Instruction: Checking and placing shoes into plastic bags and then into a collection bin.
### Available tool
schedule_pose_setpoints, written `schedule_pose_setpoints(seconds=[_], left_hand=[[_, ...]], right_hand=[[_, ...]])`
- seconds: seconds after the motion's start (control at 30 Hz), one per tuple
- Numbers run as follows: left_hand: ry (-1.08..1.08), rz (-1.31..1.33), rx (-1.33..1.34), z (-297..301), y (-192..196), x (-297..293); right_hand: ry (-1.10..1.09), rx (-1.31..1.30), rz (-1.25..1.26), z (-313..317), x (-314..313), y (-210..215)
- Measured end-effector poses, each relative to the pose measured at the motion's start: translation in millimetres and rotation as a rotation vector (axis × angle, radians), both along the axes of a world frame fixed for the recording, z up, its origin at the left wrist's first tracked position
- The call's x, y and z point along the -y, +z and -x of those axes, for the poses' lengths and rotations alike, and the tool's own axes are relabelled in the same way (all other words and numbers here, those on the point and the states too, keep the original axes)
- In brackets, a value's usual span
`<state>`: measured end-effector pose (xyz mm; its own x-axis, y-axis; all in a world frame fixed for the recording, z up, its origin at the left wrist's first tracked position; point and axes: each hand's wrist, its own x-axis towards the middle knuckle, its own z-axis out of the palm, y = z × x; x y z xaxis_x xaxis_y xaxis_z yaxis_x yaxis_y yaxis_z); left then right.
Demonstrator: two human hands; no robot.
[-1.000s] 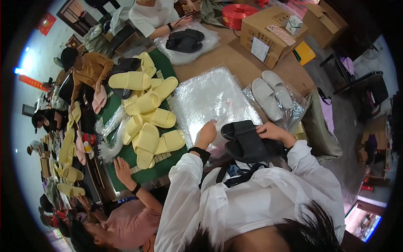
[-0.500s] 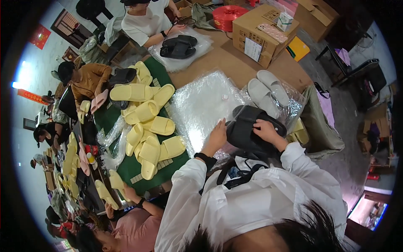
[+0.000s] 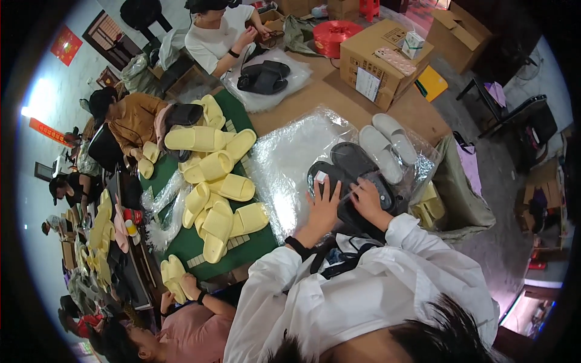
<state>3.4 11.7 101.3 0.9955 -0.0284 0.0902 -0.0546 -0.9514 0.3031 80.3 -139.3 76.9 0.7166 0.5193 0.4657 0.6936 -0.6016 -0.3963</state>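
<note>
right in front of me, the person in the white shirt leans over a pair of black slide sandals [image 3: 354, 158], side by side at the table's near edge. the left hand [image 3: 324, 212] is flat and widely opened, fingers fanned over the left sandal, fingertips just short of a small white sticker [image 3: 321, 176] by its toe; it grasps nothing i can make out. the right hand [image 3: 370, 204] has its fingers half bent and pressed down between the two sandals; whether it pinches anything i can't tell.

both sandals run on a slant, toes up and to the left, heels down to the right, so the left hand is nearer the toe end and the right hand nearer the heels. clear film shines around them; i can't say if it covers them.

just beyond, a pair of grey slide sandals [image 3: 387, 148] lies on clear plastic, and a stack of clear plastic bags [image 3: 290, 163] spreads to the left. past that, yellow slide sandals [image 3: 212, 181] are heaped on a green mat [image 3: 260, 245]. farther off sit a cardboard carton [image 3: 381, 57] and a red spool [image 3: 333, 39].
</note>
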Motion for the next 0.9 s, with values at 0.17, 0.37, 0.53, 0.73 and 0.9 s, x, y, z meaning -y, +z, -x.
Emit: schedule_pose_setpoints(seconds=[0.17, 0.37, 0.53, 0.73, 0.9], left_hand=[[-0.1, 0.007, -0.05, 3.0, 17.3, 6.2], [-0.182, 0.263, -0.091, 7.0, 33.6, 5.7], [-0.193, 0.056, -0.062, 10.7, 60.1, -1.6], [-0.281, 0.16, -0.135, 15.5, 79.7, 6.3], [-0.171, 0.395, -0.01, 7.8, 83.0, 12.3]], right_hand=[[0.076, 0.004, 0.076, -14.8, -20.5, -1.3], [0.087, 0.151, 0.091, -37.8, -52.6, -7.2], [0.13, 0.196, 0.082, -37.1, -73.4, 11.0], [0.023, 0.16, 0.017, -42.3, -112.3, 28.5], [0.218, 0.036, 0.196, -62.7, -127.9, 51.1]])
